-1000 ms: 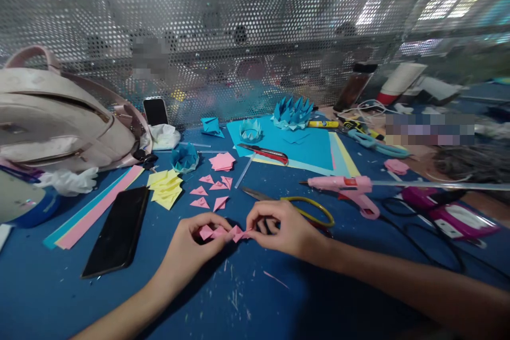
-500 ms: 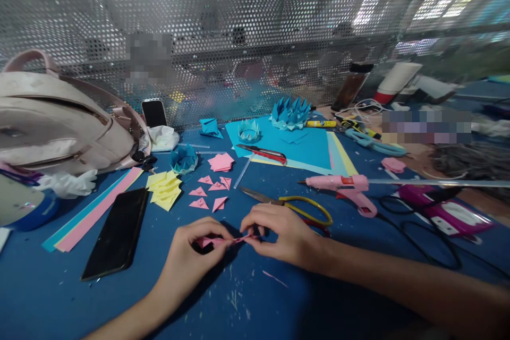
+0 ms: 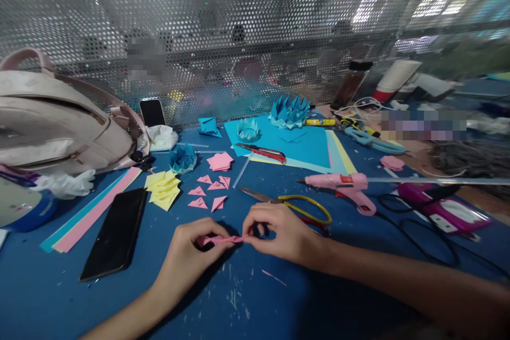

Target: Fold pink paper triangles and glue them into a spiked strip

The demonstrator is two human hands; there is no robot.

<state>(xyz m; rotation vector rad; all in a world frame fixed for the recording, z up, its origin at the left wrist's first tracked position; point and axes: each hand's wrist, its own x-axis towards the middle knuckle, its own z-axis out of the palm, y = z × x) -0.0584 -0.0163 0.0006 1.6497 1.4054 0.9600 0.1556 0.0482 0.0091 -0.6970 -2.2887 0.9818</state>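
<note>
Low over the blue table, my left hand is closed around a folded pink paper piece, partly hidden by the fingers. My right hand pinches the right tip of that piece between thumb and forefinger. Just beyond my hands lie several small folded pink triangles. Behind them is a stack of pink paper pieces, with yellow folded papers to the left. Scissors with yellow handles rest right behind my right hand.
A pink glue gun lies at right beside its black cable. A red cutter knife rests on blue paper sheets. A black phone, paper strips and a backpack occupy the left. Blue paper crowns stand behind.
My right thumb and forefinger have shifted slightly, now pinching the very tip of the pink piece. More of the piece shows between my hands. Elsewhere the things lie as before.
</note>
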